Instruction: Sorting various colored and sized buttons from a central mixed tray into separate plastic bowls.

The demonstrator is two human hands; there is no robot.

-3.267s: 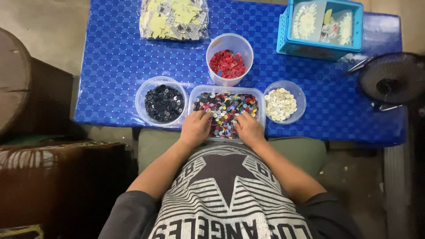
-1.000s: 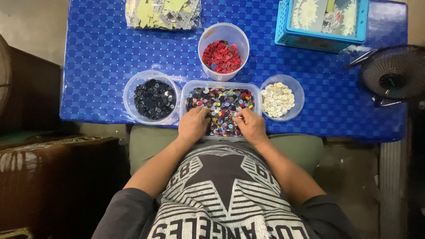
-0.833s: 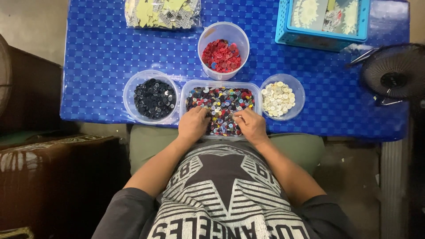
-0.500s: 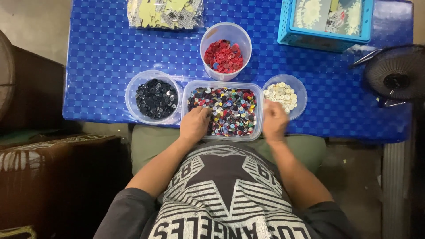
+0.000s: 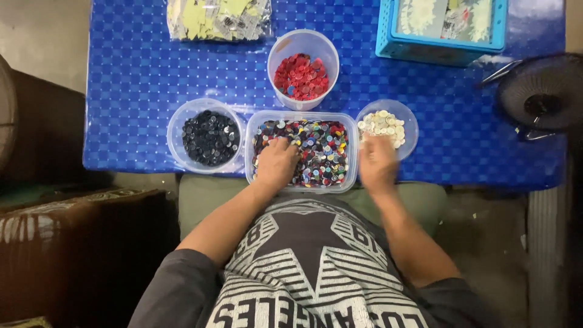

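1. Mixed buttons fill the rectangular clear tub (image 5: 302,150) at the table's (image 5: 121,73) near edge, right in front of you; judging by how full it is, most of the sorting is left.
2. Your left hand (image 5: 276,163) lies in that tub, fingers curled down among the buttons; whether it has pinched one, you cannot tell.
3. Your right hand (image 5: 378,161) hovers just right of the tub, at the near rim of the round bowl of white buttons (image 5: 387,127); it is blurred, so its grip is unclear.
4. Left of the tub, a bowl of black buttons (image 5: 207,137) holds a fair layer; behind the tub, a cup of red buttons (image 5: 302,74) is partly filled.
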